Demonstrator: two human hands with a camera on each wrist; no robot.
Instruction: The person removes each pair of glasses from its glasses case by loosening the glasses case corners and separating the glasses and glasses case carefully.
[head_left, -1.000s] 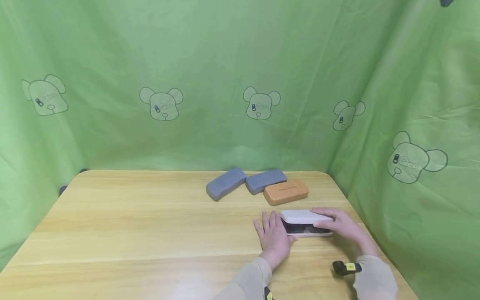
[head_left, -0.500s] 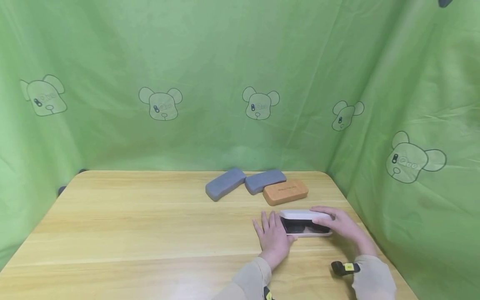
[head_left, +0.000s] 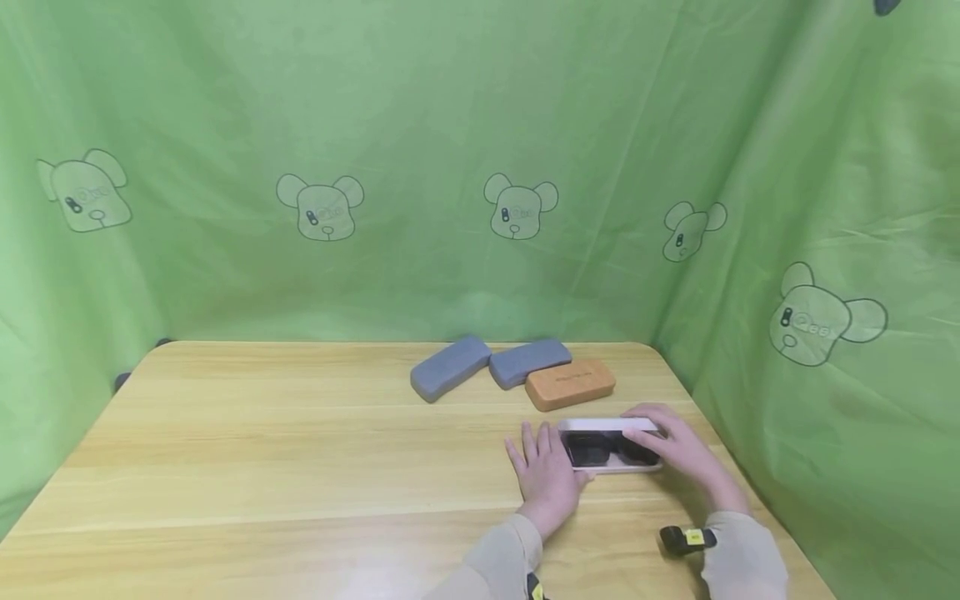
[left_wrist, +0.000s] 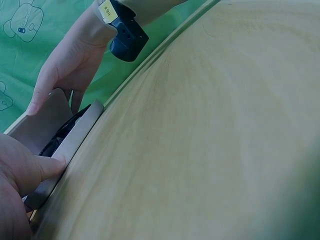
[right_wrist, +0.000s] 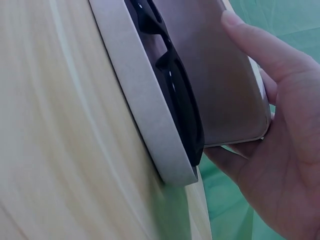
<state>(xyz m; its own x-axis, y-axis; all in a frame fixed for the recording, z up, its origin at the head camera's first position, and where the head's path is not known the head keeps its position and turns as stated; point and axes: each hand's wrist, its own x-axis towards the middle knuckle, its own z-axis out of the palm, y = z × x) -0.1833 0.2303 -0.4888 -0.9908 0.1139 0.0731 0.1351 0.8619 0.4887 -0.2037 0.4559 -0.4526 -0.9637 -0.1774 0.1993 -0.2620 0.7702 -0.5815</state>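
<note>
A pale, hard-sided glasses case (head_left: 600, 424) rests on the table with its lid (right_wrist: 222, 90) raised. Inside it lie dark sunglasses (right_wrist: 182, 102), whose black frame shows in both wrist views. My right hand (head_left: 678, 443) grips the lid at its right end, thumb on the front edge and fingers behind. At the left end my left hand (head_left: 547, 479) braces the case with straight, spread fingers. Its thumb (left_wrist: 51, 167) presses along the front wall of the case's base.
Behind the pale case lies an orange glasses case (head_left: 572, 386). Two blue-grey cases, one on the left (head_left: 451, 369) and one touching the orange case (head_left: 528, 362), sit near the table's back edge. Green curtains (head_left: 420, 275) hang behind and at both sides of the wooden table (head_left: 262, 450).
The lid of the pale case has swung further up and back under my right hand, so more of the sunglasses shows. My left hand has stayed in place.
</note>
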